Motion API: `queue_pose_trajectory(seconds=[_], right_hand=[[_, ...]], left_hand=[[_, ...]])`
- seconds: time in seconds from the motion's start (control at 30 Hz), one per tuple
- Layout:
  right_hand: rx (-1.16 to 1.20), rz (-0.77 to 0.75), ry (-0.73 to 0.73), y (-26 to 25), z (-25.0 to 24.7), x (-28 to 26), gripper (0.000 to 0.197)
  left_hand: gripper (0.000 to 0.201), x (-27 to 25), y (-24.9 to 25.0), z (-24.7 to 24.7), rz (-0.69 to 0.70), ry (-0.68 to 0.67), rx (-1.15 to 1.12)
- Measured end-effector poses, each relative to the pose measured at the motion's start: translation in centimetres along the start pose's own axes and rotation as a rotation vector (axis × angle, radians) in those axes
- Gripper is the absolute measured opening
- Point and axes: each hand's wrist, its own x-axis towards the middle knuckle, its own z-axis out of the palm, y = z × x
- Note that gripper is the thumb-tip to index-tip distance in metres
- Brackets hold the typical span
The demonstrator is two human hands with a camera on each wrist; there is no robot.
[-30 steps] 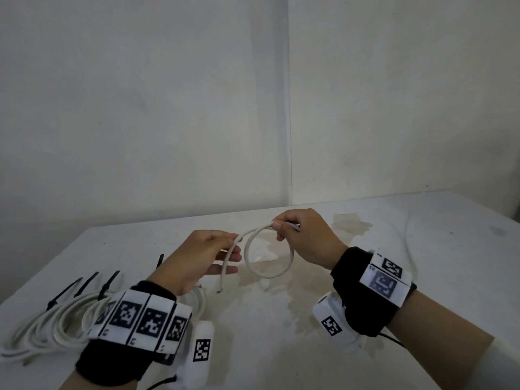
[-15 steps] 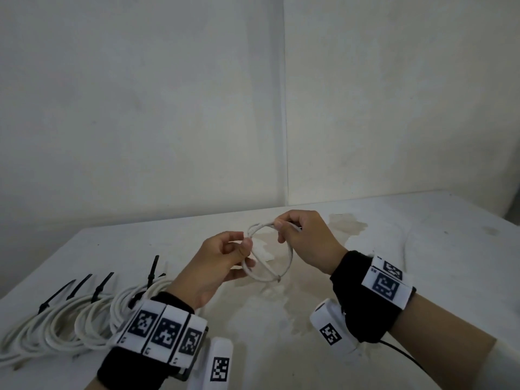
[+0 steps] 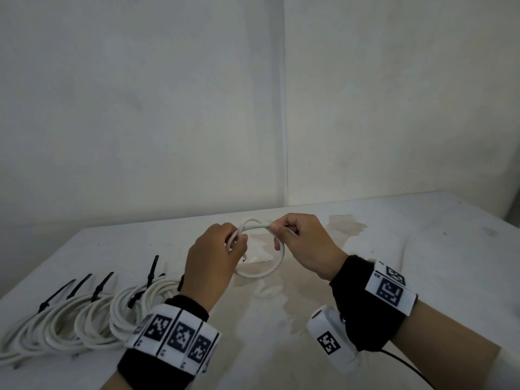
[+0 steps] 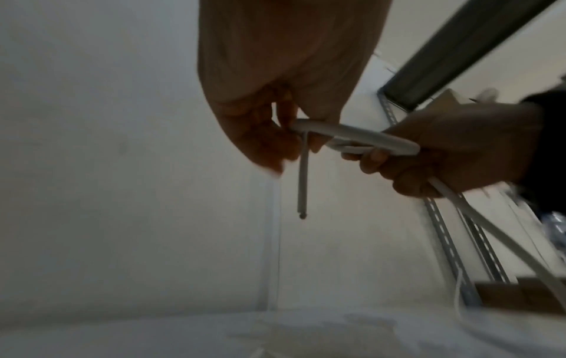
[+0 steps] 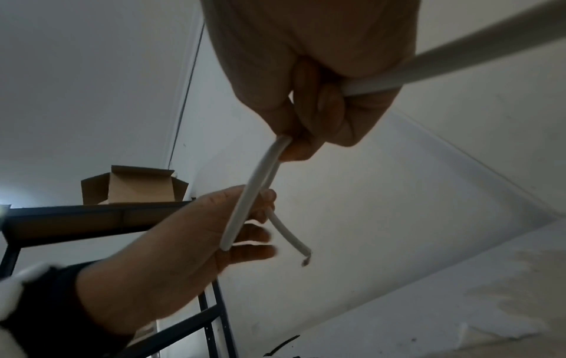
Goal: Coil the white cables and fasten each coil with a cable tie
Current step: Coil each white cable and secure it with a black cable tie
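Both hands hold a white cable [image 3: 264, 273] in a small loop above the middle of the white table [image 3: 422, 277]. My left hand [image 3: 216, 257] grips the loop's left side, fingers curled round the strands. My right hand [image 3: 304, 243] pinches the top of the loop between thumb and forefinger. In the left wrist view the cable [image 4: 361, 135] spans both hands and its free end [image 4: 301, 193] hangs down. The right wrist view shows the cable [image 5: 254, 193] running from my right hand [image 5: 306, 97] to my left hand [image 5: 171, 261], the bare end [image 5: 294, 239] sticking out.
Several coiled white cables [image 3: 92, 319] fastened with black cable ties [image 3: 102, 285] lie along the table's left front. A stained patch [image 3: 346, 226] marks the table behind the hands. A metal shelf rack with a cardboard box [image 5: 131, 186] stands off to the side.
The left hand has moved up and to the right, closing in on the right hand. The loop has been drawn tighter, with a second turn laid over it.
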Motion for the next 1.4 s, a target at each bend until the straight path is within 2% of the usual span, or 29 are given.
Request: queue_pose_trajectory(seconds=[0.07, 0.17, 0.37, 0.47, 0.6, 0.7, 0.87, 1.07, 1.2, 1.3, 1.4], right_hand=[[0.021, -0.003, 0.010, 0.0, -0.2, 0.0, 0.024], [-0.004, -0.015, 0.054, 0.4, -0.2, 0.1, 0.023], [-0.026, -0.046, 0.135, 0.9, -0.4, 0.3, 0.025], [-0.018, -0.075, 0.175, 0.9, -0.5, 0.5, 0.025], [-0.019, -0.061, 0.188, 1.4, -0.3, 0.2, 0.029], [-0.008, -0.047, 0.199, 1.5, -0.3, 0.2, 0.031], [-0.064, -0.047, 0.161, 1.5, -0.7, 0.5, 0.028], [-0.145, -0.109, 0.195, 1.5, -1.6, 0.9, 0.030], [-0.184, -0.054, 0.047, 2.0, -1.6, 0.9, 0.023], [-0.296, -0.085, -0.034, 2.7, -1.6, 0.3, 0.019], [-0.395, -0.084, 0.009, 3.7, -2.6, 0.2, 0.015]], left_hand=[[0.018, 0.0, 0.0, -0.1, -0.073, -0.074, -0.243], [0.013, -0.3, 0.9, -0.4, -0.281, -0.271, -0.698], [0.026, 0.2, 0.8, -0.9, -0.296, -0.333, -0.610], [0.033, 0.2, 0.9, -1.1, -0.332, -0.369, -0.718], [0.043, 0.3, 1.0, -1.5, -0.544, -0.470, -1.005], [0.041, 0.2, 1.3, -1.4, -0.611, -0.434, -1.099], [0.038, 0.3, 1.1, -1.4, -0.540, -0.408, -0.902], [0.039, 0.2, 1.5, -1.4, -0.526, -0.432, -0.881], [0.040, 0.5, 1.5, -1.4, -0.562, -0.397, -0.959], [0.040, 0.9, 1.1, -1.6, -0.594, -0.331, -1.042], [0.040, 1.7, -0.2, -2.8, -0.667, -0.194, -1.153]])
